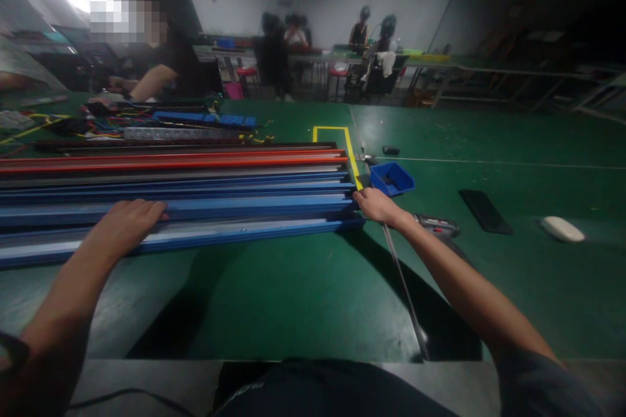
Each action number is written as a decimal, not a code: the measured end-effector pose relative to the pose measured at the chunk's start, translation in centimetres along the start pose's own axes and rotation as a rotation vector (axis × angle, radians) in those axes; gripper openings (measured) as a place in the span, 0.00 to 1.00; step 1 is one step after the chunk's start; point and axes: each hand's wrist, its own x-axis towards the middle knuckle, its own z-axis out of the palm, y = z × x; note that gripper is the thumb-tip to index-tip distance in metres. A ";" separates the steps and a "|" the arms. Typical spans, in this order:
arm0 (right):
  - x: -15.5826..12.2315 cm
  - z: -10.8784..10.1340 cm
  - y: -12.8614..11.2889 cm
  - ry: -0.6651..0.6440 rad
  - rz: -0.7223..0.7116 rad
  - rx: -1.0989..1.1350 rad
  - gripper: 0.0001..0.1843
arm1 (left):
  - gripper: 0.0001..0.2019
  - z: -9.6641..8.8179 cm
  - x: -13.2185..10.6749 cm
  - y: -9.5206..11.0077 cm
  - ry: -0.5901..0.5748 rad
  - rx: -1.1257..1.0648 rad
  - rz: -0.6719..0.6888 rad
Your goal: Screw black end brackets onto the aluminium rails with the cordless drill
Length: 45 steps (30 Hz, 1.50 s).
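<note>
On the tabletop: a long blue rail lies nearest in a row of rails set side by side, with more blue, then grey, red and black ones behind it. It has a pale top face, and its left part runs out of frame.
Left hand: the arm is stretched forward, palm down on that rail's top with fingers laid flat over it. The grip is slack, closed on nothing.
Right hand: the arm reaches out long with a straight wrist and knuckles up, at the rail's right end. The fingertips are hidden against the rail ends, so I cannot tell its grip.
Right of the rail's end: a blue bin sits just beside the right hand. An electric screwdriver is partly behind the wrist, and a black phone lies farther right.
Thin metal rod: it runs from the rail's end toward the viewer, passing under the right forearm.
Hard to make out: the bin's contents are dark. Beyond the rails, cables blur together.
</note>
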 end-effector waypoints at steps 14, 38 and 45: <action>1.9 0.3 1.7 0.006 0.038 0.018 0.28 | 0.14 0.3 3.2 1.3 0.025 -0.025 0.035; 3.7 1.0 3.7 -0.005 -0.013 0.007 0.28 | 0.13 0.6 3.0 2.8 0.023 0.011 0.016; 3.1 1.1 3.8 0.006 -0.014 0.025 0.28 | 0.16 0.7 2.7 3.1 0.030 0.016 0.027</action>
